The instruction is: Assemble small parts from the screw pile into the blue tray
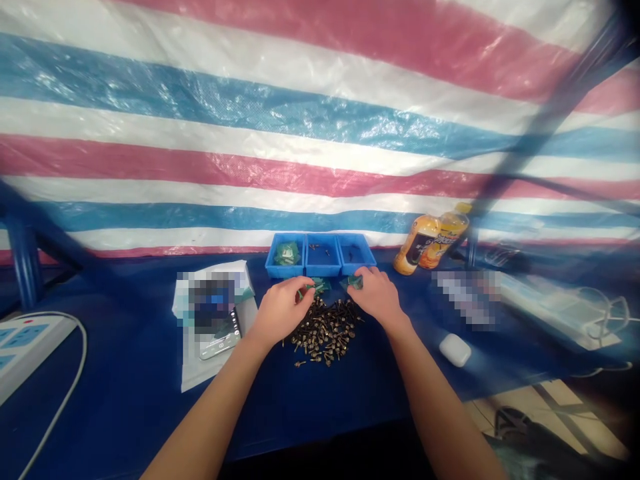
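Observation:
My left hand [284,308] is closed, thumb and fingers pinching a crumpled green plastic bag [320,286]. The fingers of my right hand [379,296] are closed on another piece of green plastic [352,283]; whether both belong to one bag I cannot tell. Below and between the hands lies a loose pile of small brass and dark screws [327,333]. Just behind them stand three joined blue bins. A green plastic packet with a pale label [287,253] lies in the left bin [285,271]. A few small screws rest in the middle bin [323,270] and right bin [357,266].
On the left, a phone [220,339] lies on a white plastic packet [193,373], beside a power strip [35,347] with a white cable. To the right are two orange drink bottles [419,243] and a white earphone case [455,350]. Striped sheeting [300,167] hangs behind the blue table [320,413].

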A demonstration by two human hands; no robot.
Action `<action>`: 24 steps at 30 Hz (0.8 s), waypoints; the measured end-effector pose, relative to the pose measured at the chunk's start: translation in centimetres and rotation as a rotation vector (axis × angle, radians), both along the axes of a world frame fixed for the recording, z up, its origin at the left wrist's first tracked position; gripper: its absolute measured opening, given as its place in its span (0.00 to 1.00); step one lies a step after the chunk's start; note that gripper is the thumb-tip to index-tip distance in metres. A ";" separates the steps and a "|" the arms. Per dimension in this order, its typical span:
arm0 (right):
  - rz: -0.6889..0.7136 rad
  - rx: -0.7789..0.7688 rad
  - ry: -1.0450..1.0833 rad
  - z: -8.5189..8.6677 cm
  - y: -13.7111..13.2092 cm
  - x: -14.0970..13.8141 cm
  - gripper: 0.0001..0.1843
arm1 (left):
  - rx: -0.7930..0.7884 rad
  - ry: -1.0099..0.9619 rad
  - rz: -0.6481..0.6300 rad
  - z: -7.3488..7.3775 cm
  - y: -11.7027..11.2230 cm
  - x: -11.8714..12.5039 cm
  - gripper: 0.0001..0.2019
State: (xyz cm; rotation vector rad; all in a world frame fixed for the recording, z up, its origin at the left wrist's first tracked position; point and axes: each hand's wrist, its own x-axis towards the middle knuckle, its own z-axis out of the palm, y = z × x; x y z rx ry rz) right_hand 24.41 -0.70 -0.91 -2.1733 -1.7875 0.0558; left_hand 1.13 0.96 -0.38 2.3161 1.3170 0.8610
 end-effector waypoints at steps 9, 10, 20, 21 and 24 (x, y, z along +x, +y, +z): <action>0.014 0.004 0.053 0.9 0.0 -0.5 0.18 | 0.007 -0.015 0.003 -0.2 0.4 -0.2 0.13; 0.004 0.033 0.065 1.1 0.0 -0.6 0.17 | 0.007 -0.023 0.005 -0.2 0.5 -0.2 0.13; 0.193 0.300 1.160 0.5 0.5 -3.3 0.12 | -0.043 -0.116 -0.011 0.5 -0.4 0.1 0.18; 0.233 0.251 1.282 0.4 0.5 -3.9 0.14 | -0.072 -0.146 -0.014 0.5 -0.4 0.2 0.19; 0.336 0.154 1.486 0.3 0.3 -5.0 0.18 | -0.191 -0.301 -0.024 0.2 -0.2 0.3 0.19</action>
